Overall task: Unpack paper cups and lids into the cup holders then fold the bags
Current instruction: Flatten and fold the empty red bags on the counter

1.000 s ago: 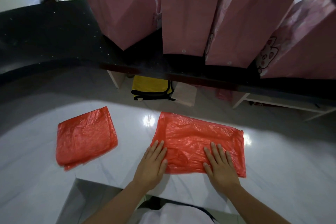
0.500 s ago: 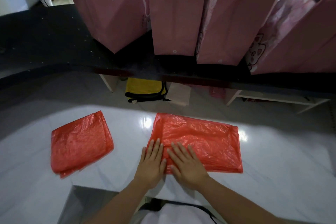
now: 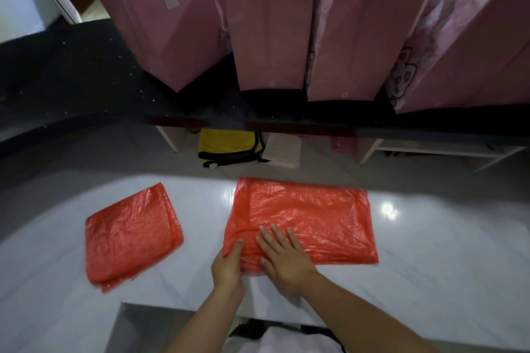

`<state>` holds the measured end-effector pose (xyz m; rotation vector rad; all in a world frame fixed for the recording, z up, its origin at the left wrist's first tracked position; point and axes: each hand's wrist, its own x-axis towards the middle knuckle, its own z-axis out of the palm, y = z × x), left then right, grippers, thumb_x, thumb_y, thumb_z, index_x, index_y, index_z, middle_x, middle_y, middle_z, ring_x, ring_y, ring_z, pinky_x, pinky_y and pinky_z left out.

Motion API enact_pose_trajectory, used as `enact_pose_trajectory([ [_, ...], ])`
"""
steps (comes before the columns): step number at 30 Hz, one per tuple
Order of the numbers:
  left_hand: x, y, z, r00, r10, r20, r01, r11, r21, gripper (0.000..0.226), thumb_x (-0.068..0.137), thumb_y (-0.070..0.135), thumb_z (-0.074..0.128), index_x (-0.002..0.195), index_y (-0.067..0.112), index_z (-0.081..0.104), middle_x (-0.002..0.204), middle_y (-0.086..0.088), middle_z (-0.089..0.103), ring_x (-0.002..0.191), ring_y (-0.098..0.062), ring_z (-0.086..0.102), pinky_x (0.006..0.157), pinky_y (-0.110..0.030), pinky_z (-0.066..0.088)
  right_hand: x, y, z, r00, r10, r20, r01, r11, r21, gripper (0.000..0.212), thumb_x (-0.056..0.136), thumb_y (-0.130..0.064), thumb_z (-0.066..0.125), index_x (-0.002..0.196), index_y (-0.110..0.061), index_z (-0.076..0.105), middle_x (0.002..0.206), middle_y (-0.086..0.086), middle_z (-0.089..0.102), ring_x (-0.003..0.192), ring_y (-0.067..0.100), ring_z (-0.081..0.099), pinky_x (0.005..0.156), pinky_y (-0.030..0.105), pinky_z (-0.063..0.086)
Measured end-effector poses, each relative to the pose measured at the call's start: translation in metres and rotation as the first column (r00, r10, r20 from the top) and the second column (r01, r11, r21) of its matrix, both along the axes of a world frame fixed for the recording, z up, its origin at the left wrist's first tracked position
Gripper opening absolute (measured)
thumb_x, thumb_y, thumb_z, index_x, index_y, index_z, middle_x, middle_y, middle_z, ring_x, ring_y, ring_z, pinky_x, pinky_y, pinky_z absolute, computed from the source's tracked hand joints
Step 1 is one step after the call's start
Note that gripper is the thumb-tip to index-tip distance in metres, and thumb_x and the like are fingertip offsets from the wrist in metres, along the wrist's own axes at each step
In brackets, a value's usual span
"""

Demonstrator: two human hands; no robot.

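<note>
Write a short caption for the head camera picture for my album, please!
Both hands, left hand and right hand, fold a red plastic bag beside a folded one.

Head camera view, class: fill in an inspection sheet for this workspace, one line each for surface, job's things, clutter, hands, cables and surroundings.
Surface: glossy white counter, lamp glare on it.
Job's things: folded red bag lying at left; larger red bag flat, part folded.
Clutter: nothing seen on the counter.
Hands: left hand grips the larger bag's near-left corner; right hand presses flat on it.
Cables: nothing seen.
Surroundings: pink paper bags upright on a black shelf; yellow bag beneath.
</note>
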<state>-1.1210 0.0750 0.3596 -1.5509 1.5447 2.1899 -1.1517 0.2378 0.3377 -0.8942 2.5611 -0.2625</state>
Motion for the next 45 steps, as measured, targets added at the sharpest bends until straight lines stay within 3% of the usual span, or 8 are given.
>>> enact_pose_trajectory([
  [20,-0.005,0.013,0.008,0.986,-0.155,-0.064,0.129,0.946,-0.298,0.017,0.097,0.042,0.064,0.104,0.028,0.069,0.092,0.009,0.074,0.090,-0.014,0.070,0.073,-0.025,0.053,-0.001,-0.008,0.008,0.995,0.058,0.079,-0.046,0.988,-0.147,0.060,0.106,-0.049,0.010,0.161,-0.031,-0.007,0.166,-0.014,-0.018,0.149,0.001,-0.026,0.124,0.040,-0.016],
  [28,-0.005,0.002,0.033,0.947,-0.288,-0.141,0.190,0.859,-0.476,0.049,0.093,0.056,0.054,0.140,0.039,0.057,0.128,0.017,0.066,0.115,-0.010,0.064,0.093,-0.028,0.055,-0.015,0.032,0.004,0.874,-0.462,-0.148,0.460,0.886,-0.055,0.059,0.106,-0.055,0.004,0.159,-0.036,-0.013,0.167,-0.005,-0.020,0.153,0.020,-0.024,0.121,0.053,-0.013],
  [31,0.006,0.008,0.038,0.777,-0.602,-0.184,0.321,0.631,-0.706,0.061,0.100,0.019,0.060,0.148,0.051,0.039,0.143,0.031,0.051,0.126,0.013,0.051,0.102,-0.012,0.045,-0.018,0.030,-0.010,0.879,-0.467,-0.101,0.464,0.884,-0.053,0.060,0.104,-0.056,0.002,0.158,-0.036,-0.016,0.164,-0.004,-0.029,0.149,0.020,-0.034,0.121,0.053,-0.017],
  [34,0.010,0.020,0.029,0.495,-0.867,-0.057,0.275,0.218,-0.936,0.076,0.092,-0.010,0.062,0.154,0.025,0.038,0.164,0.000,0.031,0.149,-0.011,0.032,0.120,-0.028,0.030,-0.029,0.022,-0.009,0.873,-0.479,0.094,0.488,0.860,-0.148,0.067,0.106,-0.051,0.028,0.159,-0.035,-0.010,0.166,0.000,-0.023,0.153,0.025,-0.023,0.124,0.047,-0.013],
  [36,0.009,0.034,0.025,0.385,-0.923,-0.003,0.187,0.081,-0.979,0.062,0.095,-0.001,0.057,0.153,0.016,0.041,0.163,-0.011,0.032,0.151,-0.026,0.029,0.123,-0.044,0.027,-0.034,0.026,0.019,0.856,-0.403,0.322,0.502,0.796,-0.338,0.060,0.104,-0.039,0.049,0.157,-0.035,0.021,0.167,0.008,0.021,0.155,0.027,0.018,0.126,0.040,0.014],
  [38,0.007,0.047,0.019,0.311,-0.944,0.107,0.130,-0.069,-0.989,0.054,0.098,0.008,0.047,0.151,0.017,0.044,0.159,-0.016,0.038,0.149,-0.032,0.033,0.117,-0.057,0.033,-0.031,0.053,0.028,0.730,-0.626,0.273,0.669,0.575,-0.471,0.036,0.107,-0.029,0.048,0.142,-0.034,0.056,0.149,0.001,0.054,0.140,0.017,0.047,0.119,0.037,0.036],
  [41,0.004,0.063,0.009,0.246,-0.924,0.291,0.107,-0.273,-0.956,0.056,0.097,0.015,0.048,0.153,0.019,0.043,0.162,-0.014,0.032,0.151,-0.034,0.028,0.115,-0.060,0.031,-0.021,0.100,0.029,0.615,-0.785,0.073,0.716,0.517,-0.470,0.046,0.108,-0.014,0.038,0.151,-0.026,0.044,0.158,-0.002,0.041,0.149,0.018,0.033,0.124,0.044,0.023],
  [45,-0.001,0.087,0.001,0.211,-0.877,0.431,0.144,-0.408,-0.901,0.066,0.090,0.016,0.051,0.154,0.023,0.040,0.164,-0.014,0.029,0.151,-0.036,0.028,0.114,-0.057,0.026,0.002,0.130,0.027,0.749,-0.612,0.254,0.627,0.531,-0.570,0.040,0.110,-0.038,0.035,0.148,-0.052,0.039,0.142,-0.030,0.053,0.128,-0.004,0.054,0.100,0.010,0.043],
])
